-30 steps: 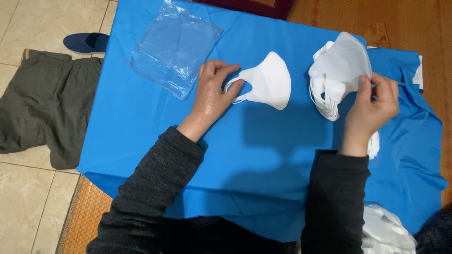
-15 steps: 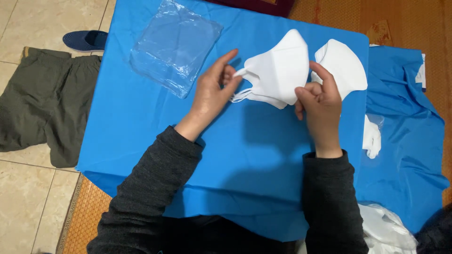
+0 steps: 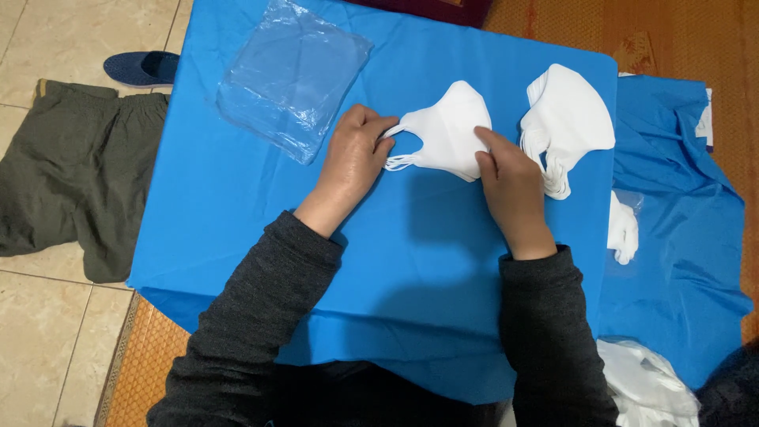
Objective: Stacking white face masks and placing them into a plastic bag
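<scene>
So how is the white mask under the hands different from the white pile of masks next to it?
The white folded mask under the hands is pinned flat on the blue cloth by the left hand and right hand; the white stack of masks beside it lies untouched. The held one looks thin and flat, while the stack shows many layered edges and loops. Both are white and the same curved shape.

Two bare hands, left hand (image 3: 353, 162) and right hand (image 3: 510, 186), no rings or gloves worn, both forearms covered by dark charcoal knitted sleeves (image 3: 261, 308), ribbed cuffs closed at the wrists
</scene>
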